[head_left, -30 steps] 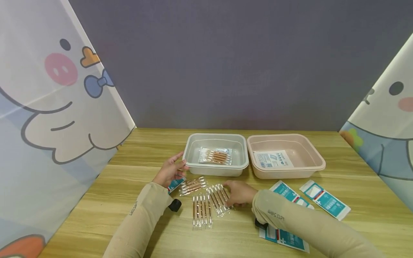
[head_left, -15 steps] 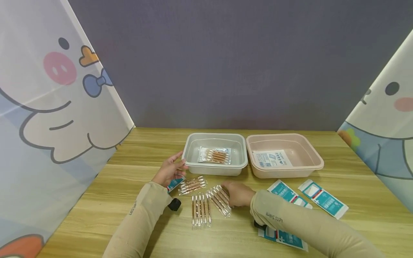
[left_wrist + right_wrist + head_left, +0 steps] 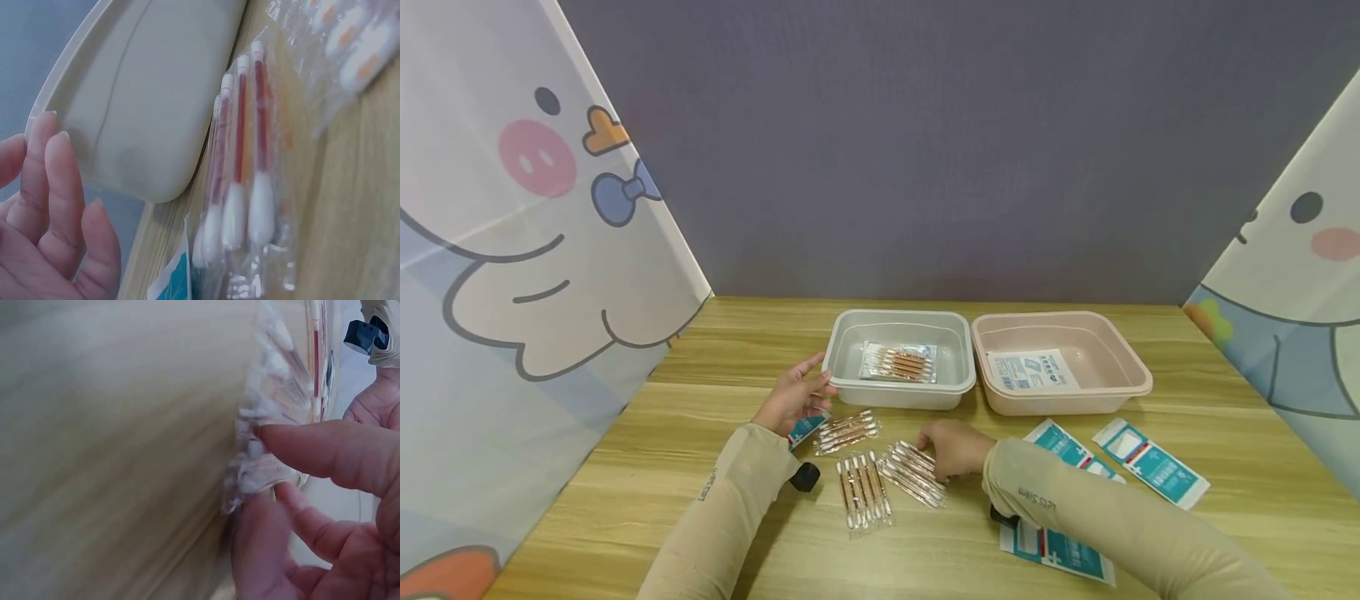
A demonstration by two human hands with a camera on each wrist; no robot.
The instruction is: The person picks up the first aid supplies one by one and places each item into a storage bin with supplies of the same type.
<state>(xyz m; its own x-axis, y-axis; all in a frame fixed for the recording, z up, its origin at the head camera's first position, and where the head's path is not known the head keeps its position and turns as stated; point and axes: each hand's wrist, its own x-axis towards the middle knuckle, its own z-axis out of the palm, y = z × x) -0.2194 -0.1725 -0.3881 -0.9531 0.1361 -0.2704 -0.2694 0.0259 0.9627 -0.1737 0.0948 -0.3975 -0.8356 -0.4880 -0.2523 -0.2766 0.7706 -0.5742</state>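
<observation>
My right hand pinches the right end of a clear packet of cotton swabs with reddish-brown sticks. In the right wrist view, thumb and fingers grip the packet's crinkled edge. My left hand holds the front left corner of the light grey bin, fingertips right at its rim. A swab packet lies left of the gripped one, and another lies just in front of the grey bin. Under the left hand, a teal packet shows partly.
Swab packets lie inside the grey bin. Beside it stands a pink bin holding a white printed packet. Teal-and-white packets are spread on the wooden table at right, some partly under the right sleeve.
The packet at my right hand has turned and slid slightly toward the table's front. The swab packet left of it has tilted. My left hand stays at the grey bin.
</observation>
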